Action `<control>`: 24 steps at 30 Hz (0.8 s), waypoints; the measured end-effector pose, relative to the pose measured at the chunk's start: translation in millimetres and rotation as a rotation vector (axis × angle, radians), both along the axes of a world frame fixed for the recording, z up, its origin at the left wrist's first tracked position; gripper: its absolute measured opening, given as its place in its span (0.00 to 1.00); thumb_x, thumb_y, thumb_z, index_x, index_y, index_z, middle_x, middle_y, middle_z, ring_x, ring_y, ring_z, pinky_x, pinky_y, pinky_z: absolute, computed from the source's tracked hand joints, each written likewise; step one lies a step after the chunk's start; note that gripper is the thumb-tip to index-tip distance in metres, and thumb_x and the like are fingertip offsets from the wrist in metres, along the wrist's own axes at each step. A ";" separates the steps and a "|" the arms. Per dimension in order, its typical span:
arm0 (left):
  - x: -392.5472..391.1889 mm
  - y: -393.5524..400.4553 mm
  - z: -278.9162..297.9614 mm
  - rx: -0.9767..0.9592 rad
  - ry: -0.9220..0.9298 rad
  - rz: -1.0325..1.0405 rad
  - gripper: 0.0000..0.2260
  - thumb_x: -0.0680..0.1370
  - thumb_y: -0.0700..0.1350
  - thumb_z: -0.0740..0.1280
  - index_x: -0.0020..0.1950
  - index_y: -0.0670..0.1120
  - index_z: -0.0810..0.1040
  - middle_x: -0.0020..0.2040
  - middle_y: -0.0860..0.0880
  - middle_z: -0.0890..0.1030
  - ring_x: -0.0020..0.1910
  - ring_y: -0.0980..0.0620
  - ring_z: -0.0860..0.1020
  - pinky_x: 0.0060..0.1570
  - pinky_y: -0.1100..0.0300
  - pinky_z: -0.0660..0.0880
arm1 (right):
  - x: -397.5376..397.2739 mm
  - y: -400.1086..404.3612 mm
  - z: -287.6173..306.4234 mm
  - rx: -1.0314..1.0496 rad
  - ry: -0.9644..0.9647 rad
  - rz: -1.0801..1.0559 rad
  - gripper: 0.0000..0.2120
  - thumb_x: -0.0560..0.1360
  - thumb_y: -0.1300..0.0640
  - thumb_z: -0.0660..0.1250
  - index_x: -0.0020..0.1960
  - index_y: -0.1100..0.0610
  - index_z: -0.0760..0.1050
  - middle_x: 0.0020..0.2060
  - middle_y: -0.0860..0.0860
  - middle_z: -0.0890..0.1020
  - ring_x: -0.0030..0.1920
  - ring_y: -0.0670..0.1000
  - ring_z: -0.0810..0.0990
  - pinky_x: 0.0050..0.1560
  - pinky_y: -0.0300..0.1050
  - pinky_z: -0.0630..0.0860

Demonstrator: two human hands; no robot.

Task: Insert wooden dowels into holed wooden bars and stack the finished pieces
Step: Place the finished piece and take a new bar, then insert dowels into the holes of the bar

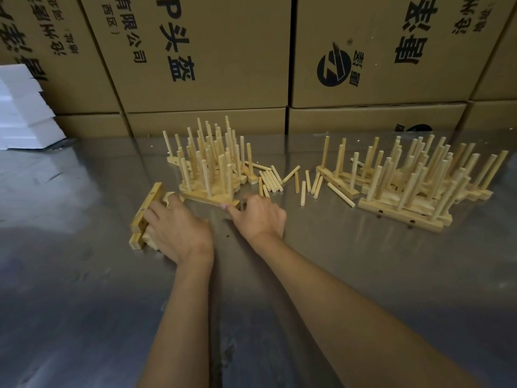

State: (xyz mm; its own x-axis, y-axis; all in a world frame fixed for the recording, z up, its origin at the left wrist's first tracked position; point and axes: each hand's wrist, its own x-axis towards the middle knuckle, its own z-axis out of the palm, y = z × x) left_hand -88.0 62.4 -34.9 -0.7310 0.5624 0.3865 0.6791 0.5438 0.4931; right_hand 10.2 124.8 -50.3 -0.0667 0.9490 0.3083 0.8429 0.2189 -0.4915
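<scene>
On the reflective metal table [349,275], backed by a wall of printed cardboard cartons [223,51], two clusters of finished pieces are kept apart from the working area: a larger stack of doweled bars [414,186] to the right and a taller, tighter stack [212,166] at centre. Between them loose dowels [282,179] are scattered, probably so they can be reached by either hand. At the left, a small pile of bare holed bars [147,214] is covered by the left hand [179,228], fingers curled over one bar as if to lift it. The right hand [260,214] is laid against the near corner of the centre stack, fingers bent; whether anything is pinched cannot be told.
</scene>
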 end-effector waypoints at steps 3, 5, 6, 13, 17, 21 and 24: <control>-2.7 -1.5 -0.2 -0.039 -0.020 -0.013 0.20 0.72 0.38 0.71 0.64 0.38 0.74 0.62 0.34 0.71 0.63 0.35 0.66 0.59 0.46 0.63 | 1.8 -2.0 -0.7 -0.018 0.048 0.008 0.25 0.74 0.31 0.61 0.44 0.53 0.78 0.40 0.50 0.82 0.44 0.54 0.80 0.39 0.45 0.64; -3.1 -2.2 0.7 -0.082 -0.005 -0.014 0.20 0.72 0.39 0.72 0.63 0.38 0.74 0.62 0.33 0.72 0.63 0.35 0.66 0.59 0.45 0.64 | 4.8 -1.9 -0.7 -0.052 0.122 0.020 0.23 0.74 0.32 0.62 0.47 0.52 0.80 0.43 0.50 0.83 0.48 0.54 0.81 0.42 0.45 0.67; -2.8 -2.1 1.3 -0.110 0.003 -0.010 0.20 0.73 0.40 0.72 0.63 0.38 0.74 0.62 0.33 0.72 0.63 0.35 0.67 0.58 0.45 0.65 | 7.0 -1.6 -0.5 -0.077 0.177 0.026 0.22 0.74 0.33 0.63 0.50 0.51 0.81 0.46 0.49 0.84 0.51 0.53 0.81 0.44 0.45 0.68; 1.7 -3.6 5.5 -0.340 0.084 -0.005 0.15 0.78 0.48 0.66 0.60 0.41 0.80 0.62 0.39 0.78 0.64 0.39 0.70 0.61 0.48 0.64 | 31.1 -5.4 2.8 -0.299 0.581 0.232 0.14 0.75 0.46 0.71 0.55 0.53 0.80 0.37 0.48 0.76 0.43 0.51 0.77 0.48 0.47 0.75; 13.7 -6.8 10.8 -0.267 -0.154 -0.180 0.17 0.81 0.50 0.64 0.61 0.39 0.79 0.62 0.37 0.77 0.63 0.36 0.75 0.58 0.48 0.72 | 50.9 -21.9 6.1 -0.341 0.706 0.297 0.08 0.77 0.54 0.68 0.54 0.55 0.79 0.35 0.53 0.77 0.42 0.54 0.80 0.48 0.49 0.77; 32.1 -5.8 12.9 -0.107 -0.323 -0.390 0.15 0.84 0.46 0.57 0.66 0.42 0.76 0.64 0.37 0.77 0.64 0.35 0.74 0.58 0.49 0.71 | 63.7 -47.0 3.5 -0.305 0.827 0.289 0.06 0.78 0.59 0.65 0.51 0.54 0.80 0.34 0.52 0.78 0.36 0.46 0.77 0.38 0.37 0.72; 41.9 -4.9 13.7 0.042 -0.508 -0.489 0.17 0.85 0.51 0.55 0.68 0.45 0.75 0.66 0.39 0.77 0.65 0.37 0.74 0.63 0.47 0.71 | 72.2 -61.0 -3.5 -0.212 0.768 0.276 0.07 0.78 0.62 0.65 0.52 0.56 0.80 0.37 0.47 0.77 0.34 0.39 0.74 0.38 0.31 0.70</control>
State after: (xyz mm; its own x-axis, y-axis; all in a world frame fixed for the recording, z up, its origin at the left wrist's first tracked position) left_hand -46.2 57.5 -21.3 -0.4938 0.8646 0.0929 0.5208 0.2085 0.8278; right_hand 82.4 63.8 -53.8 -0.1489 0.9723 0.1800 0.1870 0.2064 -0.9604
